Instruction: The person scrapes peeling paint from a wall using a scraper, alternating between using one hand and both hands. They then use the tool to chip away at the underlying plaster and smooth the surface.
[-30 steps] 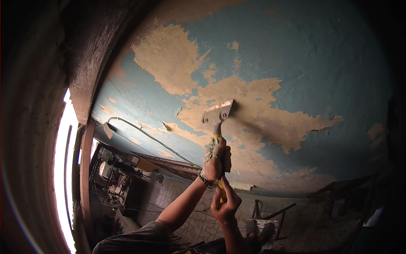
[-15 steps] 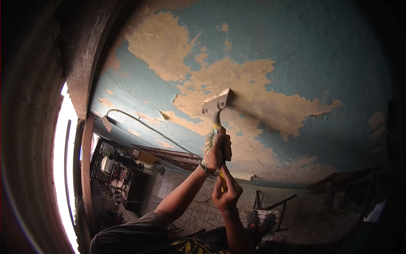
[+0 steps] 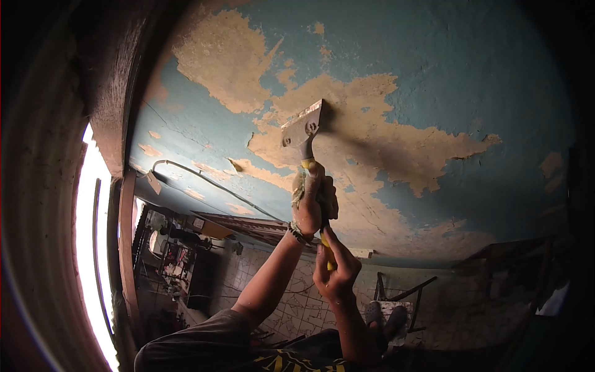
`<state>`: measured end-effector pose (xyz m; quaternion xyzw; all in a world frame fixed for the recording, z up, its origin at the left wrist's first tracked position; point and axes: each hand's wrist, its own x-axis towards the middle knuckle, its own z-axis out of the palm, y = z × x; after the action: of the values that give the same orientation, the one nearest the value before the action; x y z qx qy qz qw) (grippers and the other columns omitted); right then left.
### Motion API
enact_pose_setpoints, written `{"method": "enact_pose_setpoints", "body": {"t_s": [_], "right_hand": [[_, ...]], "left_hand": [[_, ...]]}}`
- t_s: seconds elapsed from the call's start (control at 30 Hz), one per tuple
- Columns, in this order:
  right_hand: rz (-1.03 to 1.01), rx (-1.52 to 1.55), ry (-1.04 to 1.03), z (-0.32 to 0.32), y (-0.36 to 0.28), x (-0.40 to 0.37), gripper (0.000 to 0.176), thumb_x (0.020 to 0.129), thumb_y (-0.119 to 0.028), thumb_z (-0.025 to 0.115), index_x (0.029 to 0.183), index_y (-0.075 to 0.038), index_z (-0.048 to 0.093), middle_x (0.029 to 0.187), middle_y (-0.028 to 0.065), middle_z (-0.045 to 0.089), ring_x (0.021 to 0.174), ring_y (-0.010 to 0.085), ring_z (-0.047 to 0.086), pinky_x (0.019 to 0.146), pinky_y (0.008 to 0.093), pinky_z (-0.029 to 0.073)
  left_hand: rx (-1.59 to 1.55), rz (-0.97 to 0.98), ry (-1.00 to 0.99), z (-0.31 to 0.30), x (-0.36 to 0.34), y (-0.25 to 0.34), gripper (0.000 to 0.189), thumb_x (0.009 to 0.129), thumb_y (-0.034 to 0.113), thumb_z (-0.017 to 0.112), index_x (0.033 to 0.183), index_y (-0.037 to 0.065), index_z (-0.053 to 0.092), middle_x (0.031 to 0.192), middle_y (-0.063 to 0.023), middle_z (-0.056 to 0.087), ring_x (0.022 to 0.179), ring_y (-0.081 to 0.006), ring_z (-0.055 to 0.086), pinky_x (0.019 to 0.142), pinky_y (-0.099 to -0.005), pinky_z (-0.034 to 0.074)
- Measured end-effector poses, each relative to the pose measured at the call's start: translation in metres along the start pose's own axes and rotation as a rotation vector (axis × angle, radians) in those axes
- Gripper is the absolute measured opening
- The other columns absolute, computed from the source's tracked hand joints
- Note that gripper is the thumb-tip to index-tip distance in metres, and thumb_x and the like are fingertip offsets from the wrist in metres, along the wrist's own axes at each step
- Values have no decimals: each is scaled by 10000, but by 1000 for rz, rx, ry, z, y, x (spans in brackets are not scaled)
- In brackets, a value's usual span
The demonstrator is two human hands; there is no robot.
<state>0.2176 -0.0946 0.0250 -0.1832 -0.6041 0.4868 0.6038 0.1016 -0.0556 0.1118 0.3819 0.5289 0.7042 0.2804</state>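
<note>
A long-handled scraper (image 3: 302, 129) with a wide metal blade and a yellow-and-black handle points up the wall. Its blade edge lies over a bare beige patch in the blue painted wall (image 3: 452, 68); whether it touches cannot be told. My left hand (image 3: 313, 198), with a band at the wrist and pale flecks on the skin, is wrapped round the upper handle. Lower down, my right hand (image 3: 336, 268) is closed on the handle's yellow end. A curled paint flake (image 3: 235, 165) sticks out left of the scraper.
A dark cable (image 3: 211, 181) runs along the wall at left, near a wooden post (image 3: 127, 242) and a bright opening (image 3: 93, 260). Below are a tiled floor (image 3: 297, 304), cluttered shelves (image 3: 170, 254), a metal-legged frame (image 3: 409, 290) and my feet in clogs (image 3: 395, 319).
The scraper and both hands have shifted, the blade moving up and slightly left across the bare patch. Both hands keep their hold on the handle. The view has shifted slightly.
</note>
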Motion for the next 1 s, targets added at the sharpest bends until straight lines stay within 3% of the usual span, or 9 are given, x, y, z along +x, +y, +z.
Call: {"method": "enact_pose_setpoints", "body": {"t_s": [0.1,0.13,0.37,0.5,0.7,0.77,0.93,1.0], "right_hand": [[-9,-15,24,-2,5,-11,416,895,21,655,1310,29,634,943,204,723,729,310,720,642,358,576],[-3,-15,52,0,11,-20,416,894,20,656,1310,29,635,946,203,723,725,309,719,642,356,576],[43,-38,23,-5,-2,-10,422,903,1,650,1324,9,633,839,186,694,703,312,719,599,375,555],[0,-18,96,1,8,-18,424,901,-8,655,1324,8,635,850,188,698,709,303,718,605,369,555],[1,-30,3,-3,-13,9,430,896,-6,658,1325,9,634,823,166,689,673,291,704,571,359,538],[96,-42,-37,-9,-8,-8,380,905,-6,637,1277,73,632,1021,264,727,896,360,750,789,386,587],[46,-55,-54,-7,-17,7,386,902,5,637,1285,55,639,955,244,722,788,339,745,677,370,574],[86,-36,-91,-7,-24,8,385,904,0,636,1285,54,640,953,245,721,781,339,743,672,369,572]], "left_hand": [[108,5,88,-11,-5,-28,337,1053,418,531,905,121,468,588,21,456,432,-69,411,393,-236,338],[62,-112,86,-6,-11,-29,339,1052,421,530,918,113,484,598,28,454,466,-58,422,420,-225,323],[-15,-34,21,12,-6,-3,345,1042,424,554,902,119,476,553,29,446,365,-82,400,337,-259,342],[25,-114,12,9,-11,-15,326,1038,424,574,918,132,495,612,43,464,441,-52,431,389,-222,318],[-69,-38,6,20,4,17,351,1043,445,548,878,148,458,537,15,434,369,-91,403,353,-259,365],[-6,-87,58,13,-7,-5,347,1045,452,544,894,149,467,545,28,431,371,-81,399,352,-257,361],[-13,23,-6,21,1,16,332,1052,433,534,886,157,457,548,30,428,374,-85,384,343,-250,342],[-114,-33,7,16,3,21,334,1055,442,524,891,162,447,539,31,416,369,-90,374,341,-253,339]]}}
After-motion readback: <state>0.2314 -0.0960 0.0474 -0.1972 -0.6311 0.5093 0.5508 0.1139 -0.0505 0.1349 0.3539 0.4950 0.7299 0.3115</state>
